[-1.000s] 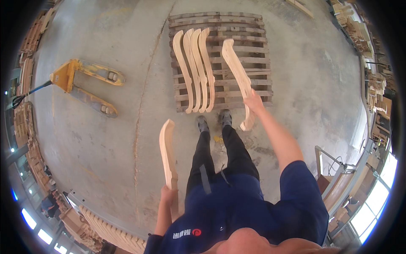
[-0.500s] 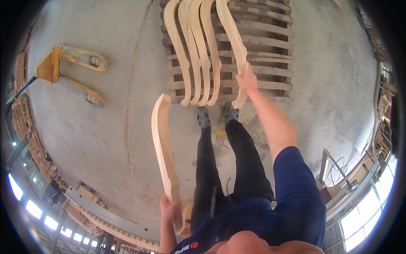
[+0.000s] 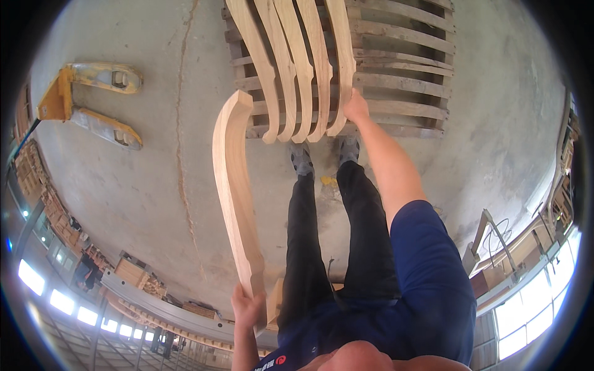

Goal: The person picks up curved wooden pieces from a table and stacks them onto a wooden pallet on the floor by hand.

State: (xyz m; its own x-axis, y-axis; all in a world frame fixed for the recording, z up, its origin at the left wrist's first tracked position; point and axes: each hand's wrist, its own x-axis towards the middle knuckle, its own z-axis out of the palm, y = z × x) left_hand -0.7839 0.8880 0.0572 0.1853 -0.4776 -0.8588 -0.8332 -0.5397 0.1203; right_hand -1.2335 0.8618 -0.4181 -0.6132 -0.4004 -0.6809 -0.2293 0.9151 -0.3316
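Observation:
Several pale, curved wooden legs lie side by side on a slatted pallet (image 3: 402, 81), their near ends toward my feet. My right hand (image 3: 356, 106) is closed around the rightmost curved wooden leg (image 3: 341, 62), low on its right edge; this piece now lies close beside its neighbour (image 3: 318, 68). At my left side, my left hand (image 3: 247, 308) grips the lower end of another curved wooden leg (image 3: 234, 185). That piece rises away from me, its squared far end (image 3: 242, 99) left of the row and apart from it. The far ends of the row run out of view at the top.
A yellow pallet jack (image 3: 59, 99) stands on the concrete floor at the left, forks toward the pallet. A long grey beam (image 3: 167, 309) crosses the lower left. Stacked wood (image 3: 46, 191) lines the left rim. A metal frame (image 3: 489, 238) stands at the lower right.
My right hand has moved the rightmost wooden leg leftward, up against the row. The piece in my left hand reaches farther forward in view. The view has shifted slightly.

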